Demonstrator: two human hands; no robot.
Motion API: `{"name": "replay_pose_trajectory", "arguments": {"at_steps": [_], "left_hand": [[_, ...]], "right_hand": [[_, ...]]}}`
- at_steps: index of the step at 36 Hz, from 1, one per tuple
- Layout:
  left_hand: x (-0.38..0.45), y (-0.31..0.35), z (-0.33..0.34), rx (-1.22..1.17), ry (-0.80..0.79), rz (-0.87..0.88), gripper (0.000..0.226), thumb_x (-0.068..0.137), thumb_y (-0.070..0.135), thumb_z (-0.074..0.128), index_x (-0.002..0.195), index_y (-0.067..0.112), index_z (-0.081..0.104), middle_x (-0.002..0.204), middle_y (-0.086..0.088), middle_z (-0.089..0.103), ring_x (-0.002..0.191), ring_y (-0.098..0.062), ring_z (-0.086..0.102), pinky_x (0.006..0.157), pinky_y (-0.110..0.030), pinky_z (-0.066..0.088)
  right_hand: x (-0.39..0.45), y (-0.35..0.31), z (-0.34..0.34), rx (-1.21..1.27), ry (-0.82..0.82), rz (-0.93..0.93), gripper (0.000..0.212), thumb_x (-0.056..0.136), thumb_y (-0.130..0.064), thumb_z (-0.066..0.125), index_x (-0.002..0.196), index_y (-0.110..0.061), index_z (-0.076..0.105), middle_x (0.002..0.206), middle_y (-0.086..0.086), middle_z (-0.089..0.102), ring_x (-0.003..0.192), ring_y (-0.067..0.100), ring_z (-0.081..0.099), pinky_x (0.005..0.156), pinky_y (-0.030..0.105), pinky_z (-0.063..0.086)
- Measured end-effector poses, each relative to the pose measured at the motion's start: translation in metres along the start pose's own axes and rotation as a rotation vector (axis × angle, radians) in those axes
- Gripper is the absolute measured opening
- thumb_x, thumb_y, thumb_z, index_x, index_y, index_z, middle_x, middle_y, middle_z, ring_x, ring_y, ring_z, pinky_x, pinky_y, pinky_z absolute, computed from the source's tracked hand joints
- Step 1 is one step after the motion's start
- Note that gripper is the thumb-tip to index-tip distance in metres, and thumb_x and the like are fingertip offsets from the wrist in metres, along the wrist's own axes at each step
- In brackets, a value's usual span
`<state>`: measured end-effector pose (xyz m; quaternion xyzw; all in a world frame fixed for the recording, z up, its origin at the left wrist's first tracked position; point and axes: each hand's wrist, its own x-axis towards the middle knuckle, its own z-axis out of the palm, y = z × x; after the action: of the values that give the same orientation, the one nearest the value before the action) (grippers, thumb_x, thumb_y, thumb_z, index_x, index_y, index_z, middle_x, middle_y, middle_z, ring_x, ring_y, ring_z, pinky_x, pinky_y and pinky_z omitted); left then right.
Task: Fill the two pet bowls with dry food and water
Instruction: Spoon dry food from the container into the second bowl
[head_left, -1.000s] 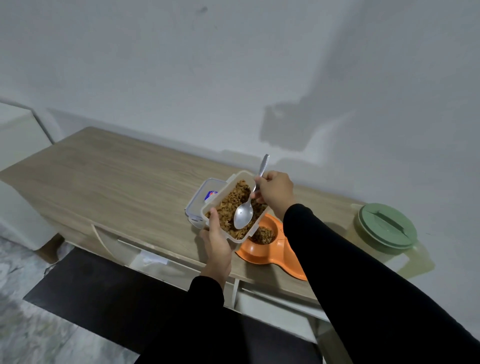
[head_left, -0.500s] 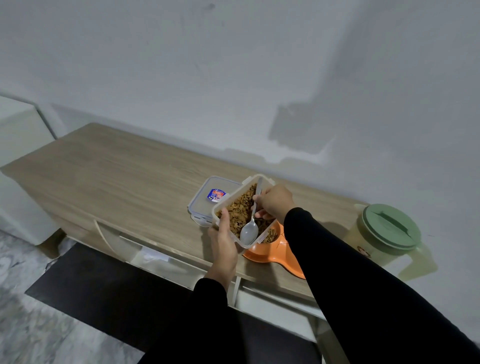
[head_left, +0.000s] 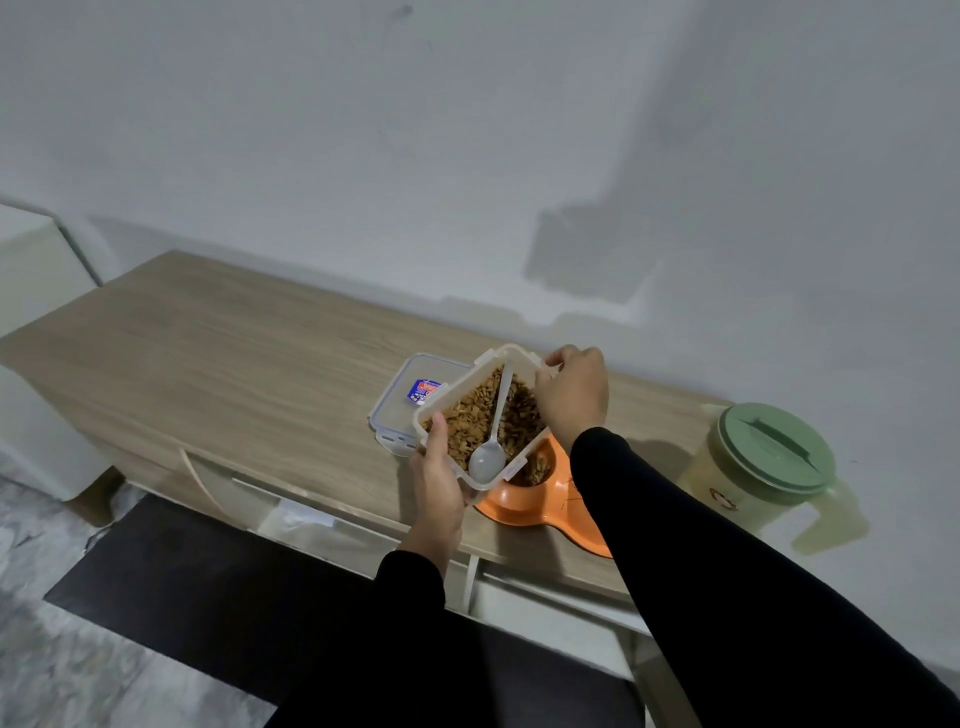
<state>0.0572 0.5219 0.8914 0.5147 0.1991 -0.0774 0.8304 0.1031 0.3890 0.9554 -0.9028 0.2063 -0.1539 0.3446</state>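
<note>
A clear food container of dry kibble is held above the orange double pet bowl, which sits at the near edge of the tabletop. The left hand is clamped on its near corner; the right hand is curled on its far rim. A spoon lies inside. Kibble is seen in the left bowl. A green-lidded pitcher stands well to the right, a lid to the left.

The lid bears a blue sticker, its print too small to read.
</note>
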Motion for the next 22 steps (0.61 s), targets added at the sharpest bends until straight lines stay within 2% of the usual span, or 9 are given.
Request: {"name": "replay_pose_trajectory", "arguments": {"at_steps": [3,5,7,8,11,13,16,19,22], "left_hand": [[0.009,0.005,-0.001,0.041,-0.047,-0.051,0.033,0.090,0.061,0.047,0.081,0.037,0.067,0.090,0.015,0.062,0.101,-0.028,0.066,0.094,-0.055,0.051],[0.015,0.010,-0.001,0.048,-0.101,-0.097,0.038,0.088,0.067,0.043,0.101,0.040,0.066,0.107,0.006,0.067,0.106,-0.029,0.065,0.088,-0.052,0.054],[0.026,0.014,0.003,0.067,-0.124,-0.145,0.055,0.089,0.069,0.040,0.127,0.034,0.058,0.125,-0.001,0.063,0.109,-0.030,0.063,0.079,-0.045,0.056],[0.028,0.018,0.007,0.081,-0.130,-0.154,0.057,0.090,0.067,0.039,0.132,0.030,0.055,0.128,-0.004,0.062,0.108,-0.029,0.063,0.075,-0.041,0.055],[0.036,0.031,0.022,0.115,-0.168,-0.170,0.047,0.094,0.057,0.040,0.125,0.026,0.058,0.118,-0.006,0.065,0.093,-0.025,0.066,0.062,-0.034,0.057],[0.043,0.036,0.033,0.112,-0.188,-0.177,0.045,0.095,0.051,0.045,0.127,0.023,0.059,0.120,-0.006,0.065,0.092,-0.024,0.065,0.064,-0.032,0.055],[0.061,0.039,0.047,0.113,-0.233,-0.186,0.047,0.094,0.046,0.050,0.131,0.018,0.056,0.124,-0.007,0.063,0.093,-0.025,0.065,0.065,-0.032,0.053],[0.083,0.037,0.059,0.153,-0.234,-0.205,0.062,0.080,0.057,0.064,0.129,0.019,0.057,0.123,-0.009,0.064,0.097,-0.026,0.068,0.067,-0.033,0.056],[0.114,0.026,0.068,0.207,-0.215,-0.195,0.104,0.044,0.068,0.083,0.131,0.019,0.054,0.126,-0.009,0.063,0.103,-0.030,0.067,0.070,-0.039,0.059]], "right_hand": [[0.005,0.006,-0.005,-0.043,-0.023,0.053,0.033,0.091,-0.021,0.058,0.122,-0.010,0.057,0.123,0.007,0.046,0.106,0.024,0.056,0.088,0.030,0.047],[0.007,0.009,-0.009,-0.022,-0.080,0.115,0.027,0.093,-0.021,0.055,0.115,-0.007,0.060,0.112,0.009,0.053,0.100,0.025,0.058,0.083,0.030,0.048],[0.009,0.014,-0.013,0.028,-0.135,0.174,0.018,0.094,-0.020,0.050,0.097,-0.007,0.062,0.092,0.008,0.057,0.087,0.026,0.057,0.071,0.027,0.043],[0.011,0.017,-0.015,0.044,-0.150,0.198,0.020,0.094,-0.021,0.048,0.091,-0.007,0.061,0.088,0.009,0.058,0.083,0.028,0.057,0.069,0.026,0.041],[0.017,0.026,-0.017,0.081,-0.148,0.275,0.022,0.094,-0.020,0.046,0.084,-0.004,0.058,0.086,0.013,0.061,0.080,0.030,0.061,0.068,0.030,0.047],[0.022,0.031,-0.018,0.110,-0.135,0.319,0.027,0.093,-0.020,0.045,0.090,0.001,0.062,0.092,0.018,0.067,0.085,0.033,0.066,0.074,0.035,0.053],[0.031,0.040,-0.022,0.118,-0.099,0.361,0.033,0.092,-0.020,0.044,0.096,0.005,0.065,0.098,0.021,0.069,0.087,0.031,0.065,0.077,0.033,0.050],[0.038,0.050,-0.024,0.090,-0.062,0.387,0.038,0.095,-0.022,0.044,0.097,0.008,0.067,0.098,0.020,0.070,0.084,0.029,0.061,0.069,0.024,0.038],[0.046,0.058,-0.024,0.117,-0.008,0.445,0.038,0.096,-0.022,0.044,0.102,0.007,0.067,0.102,0.020,0.070,0.093,0.030,0.065,0.069,0.023,0.038]]}}
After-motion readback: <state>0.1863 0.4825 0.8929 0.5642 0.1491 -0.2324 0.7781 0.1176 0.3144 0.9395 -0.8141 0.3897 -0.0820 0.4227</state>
